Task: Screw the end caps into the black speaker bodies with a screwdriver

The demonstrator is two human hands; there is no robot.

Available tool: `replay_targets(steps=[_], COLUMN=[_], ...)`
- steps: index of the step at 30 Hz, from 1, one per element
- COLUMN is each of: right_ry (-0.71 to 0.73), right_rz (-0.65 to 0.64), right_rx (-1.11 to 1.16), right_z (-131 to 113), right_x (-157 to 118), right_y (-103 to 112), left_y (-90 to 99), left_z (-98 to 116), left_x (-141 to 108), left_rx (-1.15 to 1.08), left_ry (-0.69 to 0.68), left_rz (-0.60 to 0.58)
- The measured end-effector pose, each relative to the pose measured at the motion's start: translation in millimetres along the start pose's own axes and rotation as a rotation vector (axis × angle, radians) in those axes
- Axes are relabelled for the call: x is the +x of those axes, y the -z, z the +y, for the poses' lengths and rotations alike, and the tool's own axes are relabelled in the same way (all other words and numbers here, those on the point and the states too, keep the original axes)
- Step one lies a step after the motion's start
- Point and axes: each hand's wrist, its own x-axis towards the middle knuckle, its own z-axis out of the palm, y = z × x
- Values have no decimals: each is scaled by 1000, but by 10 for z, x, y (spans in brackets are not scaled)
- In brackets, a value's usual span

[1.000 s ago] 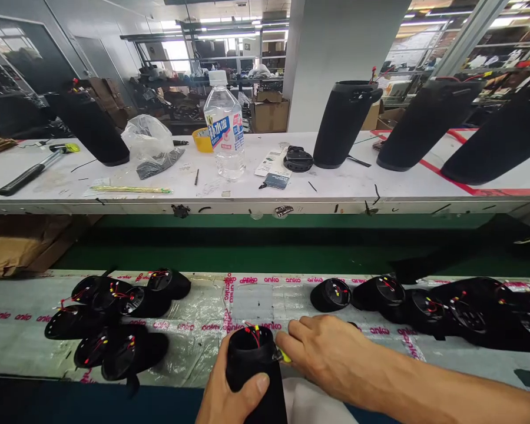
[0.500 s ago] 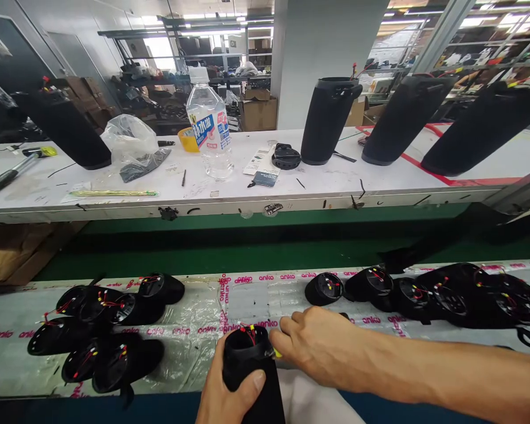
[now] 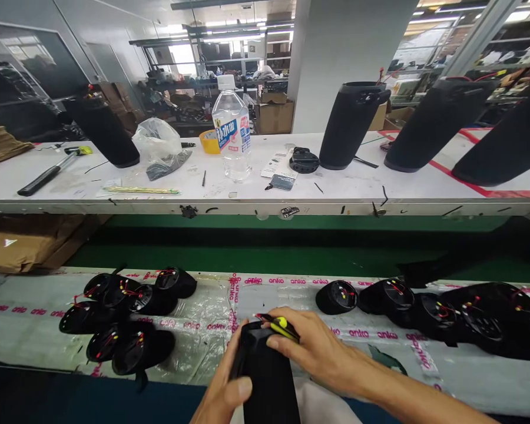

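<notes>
A black fabric-covered cylinder (image 3: 271,377) stands upright at the bottom centre, its top rim tilted. Wrapped round its left side is my left hand (image 3: 225,383), thumb on the front. My right hand (image 3: 309,347) is at the upper right of the cylinder, closed on a yellow-and-black tool (image 3: 285,328), thumb near the cylinder's top edge. Red wire tips show beside the tool. The cylinder's opening is mostly hidden from view.
Black cylinders with red wires lie in groups at left (image 3: 152,347) and right (image 3: 439,312) on the plastic-covered bench (image 3: 212,353). The white shelf (image 3: 256,191) holds a bottle (image 3: 232,135), a hammer (image 3: 48,176) and upright cylinders (image 3: 351,126).
The held cylinder has turned, so its open top faces less toward the camera. My right hand has moved over its rim, and the yellow tool shows more. The view has shifted left.
</notes>
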Motion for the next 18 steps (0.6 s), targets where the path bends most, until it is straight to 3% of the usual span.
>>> replay_targets(steps=[3, 6, 8, 12, 18], right_ry=[-149, -228, -236, -251, -305], right_rz=[4, 2, 4, -31, -5], right_rx=[309, 542, 593, 617, 675], right_z=[167, 283, 317, 340, 418], right_x=[77, 109, 121, 140, 122], right_y=[-114, -204, -247, -293, -313], left_y=[61, 20, -47, -157, -205], left_z=[-25, -117, -188, -279, -268], left_x=[0, 81, 141, 186, 185], left_rx=[51, 103, 88, 28, -90], left_ry=[-28, -31, -19, 12, 66], left_rz=[-59, 94, 180, 235, 227])
